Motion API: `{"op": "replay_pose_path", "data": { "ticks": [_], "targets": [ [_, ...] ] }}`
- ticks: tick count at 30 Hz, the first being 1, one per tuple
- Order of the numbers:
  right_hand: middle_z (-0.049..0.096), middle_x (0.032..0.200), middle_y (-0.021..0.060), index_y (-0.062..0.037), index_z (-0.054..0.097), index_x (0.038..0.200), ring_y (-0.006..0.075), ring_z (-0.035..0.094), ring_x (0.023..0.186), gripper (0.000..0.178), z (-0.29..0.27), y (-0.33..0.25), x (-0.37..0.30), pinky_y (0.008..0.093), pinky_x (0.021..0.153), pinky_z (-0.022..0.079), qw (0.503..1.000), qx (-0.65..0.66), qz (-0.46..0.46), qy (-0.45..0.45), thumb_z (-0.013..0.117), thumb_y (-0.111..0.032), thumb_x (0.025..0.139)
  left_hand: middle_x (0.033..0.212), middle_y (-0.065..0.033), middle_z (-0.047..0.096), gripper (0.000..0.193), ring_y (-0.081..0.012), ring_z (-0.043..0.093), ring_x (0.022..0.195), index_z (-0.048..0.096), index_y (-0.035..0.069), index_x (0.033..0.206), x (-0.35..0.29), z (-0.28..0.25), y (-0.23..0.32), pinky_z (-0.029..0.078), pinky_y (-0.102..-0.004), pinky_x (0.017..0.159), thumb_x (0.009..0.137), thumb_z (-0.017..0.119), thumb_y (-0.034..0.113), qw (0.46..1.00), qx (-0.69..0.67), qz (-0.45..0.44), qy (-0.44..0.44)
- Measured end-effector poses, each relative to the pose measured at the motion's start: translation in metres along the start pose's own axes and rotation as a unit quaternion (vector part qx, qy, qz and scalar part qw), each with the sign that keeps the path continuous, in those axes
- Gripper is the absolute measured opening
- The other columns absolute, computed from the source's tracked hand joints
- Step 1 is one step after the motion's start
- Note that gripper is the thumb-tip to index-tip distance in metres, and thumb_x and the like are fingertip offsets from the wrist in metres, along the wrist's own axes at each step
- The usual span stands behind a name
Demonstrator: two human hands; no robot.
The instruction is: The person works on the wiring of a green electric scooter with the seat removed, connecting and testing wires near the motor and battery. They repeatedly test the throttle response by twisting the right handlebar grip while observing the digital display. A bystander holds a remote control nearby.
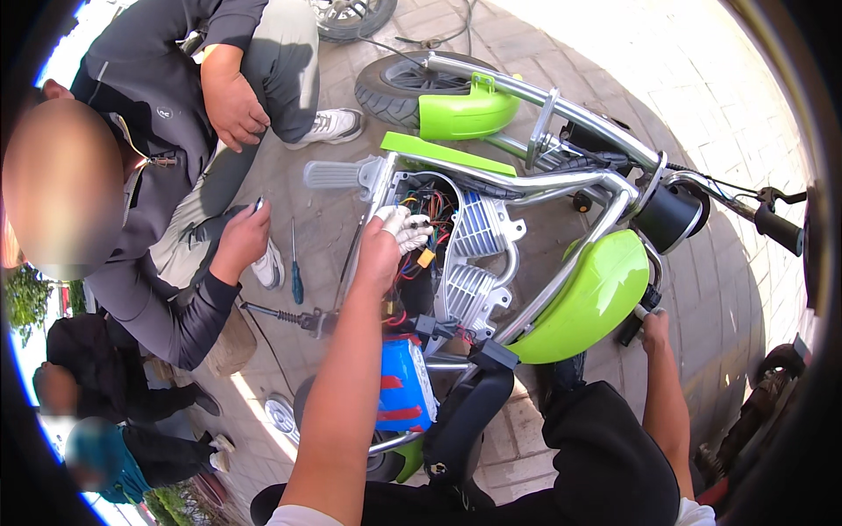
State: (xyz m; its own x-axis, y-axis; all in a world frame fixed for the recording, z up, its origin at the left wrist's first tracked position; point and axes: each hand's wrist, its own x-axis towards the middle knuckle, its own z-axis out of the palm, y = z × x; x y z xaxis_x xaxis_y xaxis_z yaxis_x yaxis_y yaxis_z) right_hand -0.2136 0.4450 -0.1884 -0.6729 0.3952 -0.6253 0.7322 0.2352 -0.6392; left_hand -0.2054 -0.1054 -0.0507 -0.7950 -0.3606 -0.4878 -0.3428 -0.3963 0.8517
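A small electric motorbike with bright green panels lies on its side before me. My left hand, in a white glove, reaches into its open grey housing. Its fingers are bent together among coloured wires; what they pinch is too small to make out. A yellow connector sits just below the fingertips. At the right, my bare right hand is closed round the near end of the handlebar, past the green tank cover. A blue battery pack with red tape lies below my left forearm.
A screwdriver lies on the paving left of the bike. A co-worker sits at the left, a small object in one hand. Other people are at lower left. The far handlebar grip juts out right; another wheel stands at the top.
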Motion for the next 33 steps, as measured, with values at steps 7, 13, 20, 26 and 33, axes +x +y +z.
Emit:
{"op": "replay_pose_path", "data": {
  "ticks": [7,13,20,26,33],
  "targets": [
    [0.062,0.105,0.0100,0.0023,0.057,0.119,0.0209,0.058,0.094,0.038,-0.005,-0.014,-0.019,0.0371,0.078,0.046,0.999,0.018,0.042,-0.027,0.067,-0.021,0.091,0.111,-0.0222,0.064,0.024,-0.0341,0.068,0.099,0.049,0.000,0.120,-0.001,-0.004,0.000,0.057,-0.0395,0.084,0.103,0.044,0.016,1.000,-0.012,-0.005,0.005],
    [0.057,0.132,0.0128,0.0029,0.050,0.136,0.0237,0.055,0.120,0.045,-0.027,-0.063,-0.032,0.0347,0.103,0.041,0.961,0.026,-0.236,0.144,0.060,-0.017,0.097,0.111,-0.0212,0.063,0.025,-0.0344,0.068,0.100,0.050,0.000,0.120,0.002,-0.001,-0.003,0.057,-0.0394,0.084,0.104,0.043,0.018,1.000,-0.013,0.000,-0.008],
    [0.067,0.106,0.0114,-0.0024,0.063,0.112,0.0238,0.064,0.101,0.027,0.083,-0.249,-0.210,0.0342,0.091,0.049,0.799,-0.113,-0.538,-0.244,0.068,-0.002,0.086,0.112,-0.0208,0.063,0.026,-0.0336,0.068,0.100,0.049,-0.001,0.121,-0.001,0.001,0.002,0.056,-0.0396,0.085,0.105,0.042,0.018,1.000,-0.002,-0.008,-0.002],
    [0.065,0.090,0.0232,0.0012,0.065,0.093,0.0408,0.063,0.090,0.022,0.219,-0.288,-0.212,0.0484,0.080,0.051,0.603,-0.350,-0.624,-0.352,0.070,-0.018,0.083,0.110,-0.0199,0.064,0.028,-0.0320,0.068,0.099,0.049,-0.002,0.124,0.005,0.003,-0.003,0.056,-0.0399,0.085,0.105,0.043,0.019,0.999,-0.030,-0.017,-0.007],
    [0.067,0.090,0.0191,-0.0027,0.067,0.089,0.0370,0.066,0.089,0.019,0.290,-0.283,-0.199,0.0457,0.080,0.052,0.568,-0.383,-0.667,-0.292,0.070,-0.011,0.073,0.109,-0.0173,0.064,0.027,-0.0290,0.068,0.095,0.050,-0.002,0.123,0.004,-0.005,-0.005,0.056,-0.0396,0.084,0.104,0.043,0.016,0.999,-0.040,-0.010,-0.002]
  ]
}}
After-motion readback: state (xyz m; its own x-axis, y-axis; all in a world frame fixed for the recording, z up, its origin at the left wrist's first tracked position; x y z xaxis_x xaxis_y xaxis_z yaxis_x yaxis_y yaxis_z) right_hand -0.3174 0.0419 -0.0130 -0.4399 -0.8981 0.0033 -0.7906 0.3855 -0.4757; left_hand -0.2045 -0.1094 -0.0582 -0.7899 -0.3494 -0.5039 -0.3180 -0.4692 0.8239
